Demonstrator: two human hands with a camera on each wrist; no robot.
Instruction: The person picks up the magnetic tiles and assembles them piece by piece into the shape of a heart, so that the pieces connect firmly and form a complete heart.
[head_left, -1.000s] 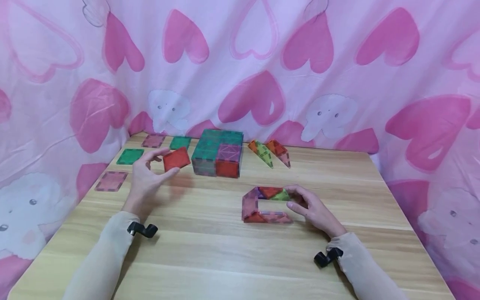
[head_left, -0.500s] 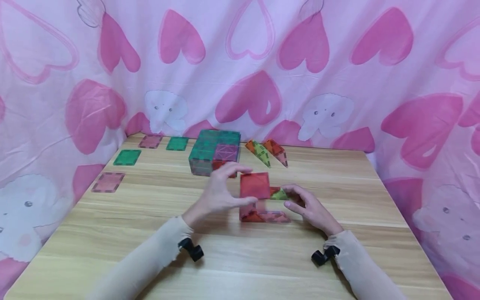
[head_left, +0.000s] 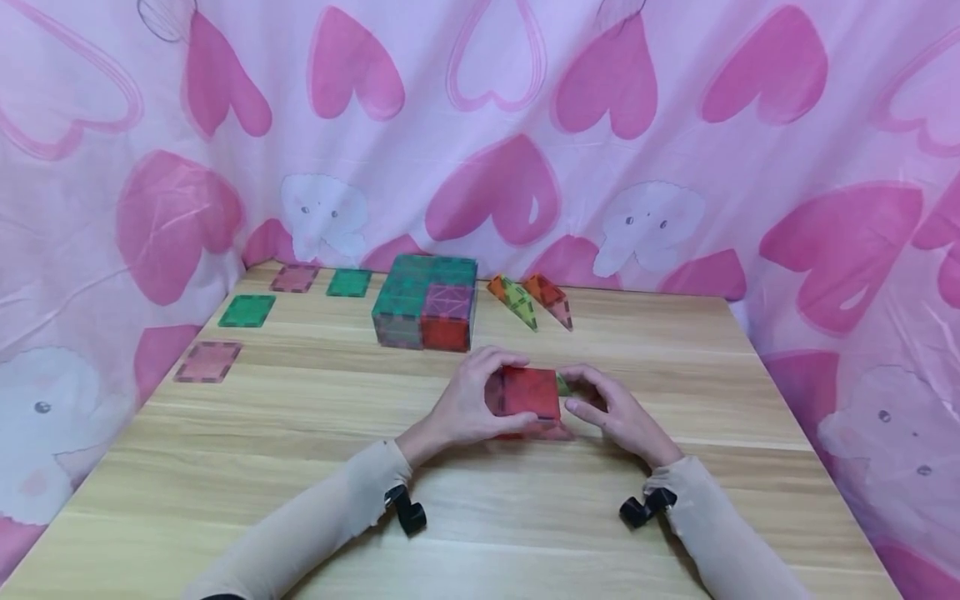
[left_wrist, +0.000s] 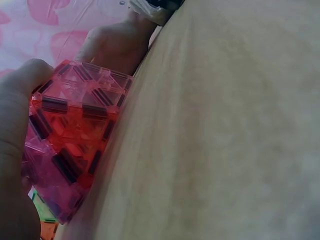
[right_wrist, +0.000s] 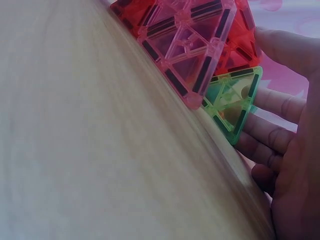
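Observation:
My left hand [head_left: 468,400] grips a red square magnetic tile [head_left: 531,392] by its near and far edges. That tile lies flat over a small standing structure of translucent magnetic tiles. In the left wrist view the structure's side shows red and pink triangle tiles [left_wrist: 75,130]. The right wrist view shows a pink triangle tile [right_wrist: 187,55] on the near wall and a green triangle tile [right_wrist: 232,102] on the far wall. My right hand [head_left: 622,414] stays at the structure's right end, its fingers touching the green triangle and its thumb near the red square's edge.
Behind stands a box of green, purple and red tiles [head_left: 427,287]. Two groups of triangle tiles [head_left: 513,302] lie to its right. At the left are flat square tiles: green [head_left: 247,311], pink [head_left: 208,362] and others. A pink heart-print curtain [head_left: 495,192] borders the table [head_left: 300,500].
My left hand has carried the red square tile rightward from beside the tile box and lowered it onto the small structure. My right hand has hardly moved.

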